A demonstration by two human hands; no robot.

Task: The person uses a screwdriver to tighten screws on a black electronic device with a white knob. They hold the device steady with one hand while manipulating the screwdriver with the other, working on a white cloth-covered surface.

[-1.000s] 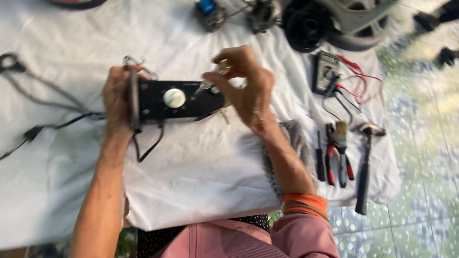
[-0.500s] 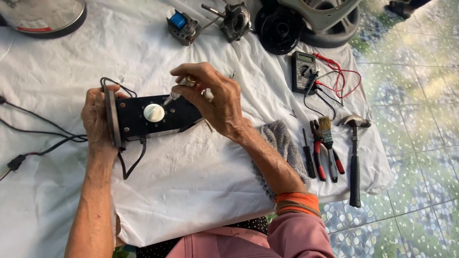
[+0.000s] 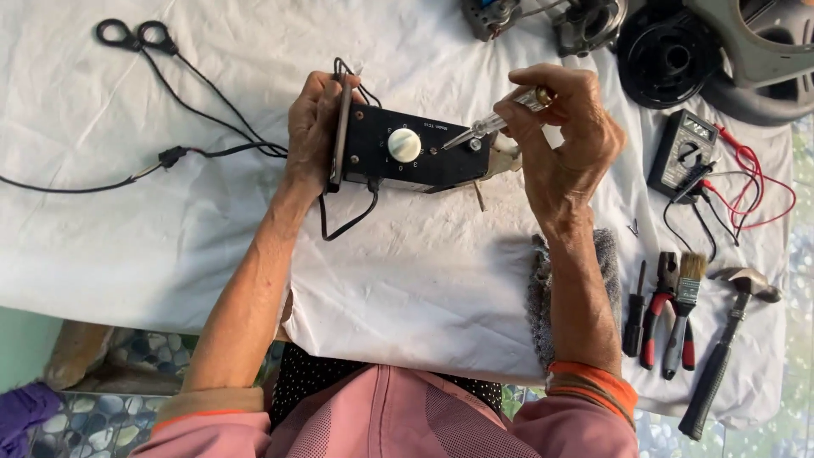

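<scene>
A black control panel [image 3: 415, 161] with a round white knob [image 3: 404, 145] is held above the white cloth [image 3: 407, 280]. My left hand [image 3: 312, 127] grips its left end, with a black cord [image 3: 212, 153] trailing off to the left. My right hand [image 3: 560, 140] holds a clear-handled screwdriver [image 3: 492, 125]. The screwdriver's tip rests on the panel face just right of the knob.
At right lie a black multimeter [image 3: 685, 153] with red and black leads, a small screwdriver [image 3: 634, 309], red-handled pliers [image 3: 657, 318], a brush [image 3: 685, 301] and a hammer [image 3: 721, 356]. Motor parts [image 3: 585, 24] and a black fan housing [image 3: 670, 55] sit at the top. A grey rag [image 3: 543, 297] is under my right forearm.
The view has shifted, so everything sits further right in the picture. Both hands keep their hold; the screwdriver tip stays by the knob on the panel.
</scene>
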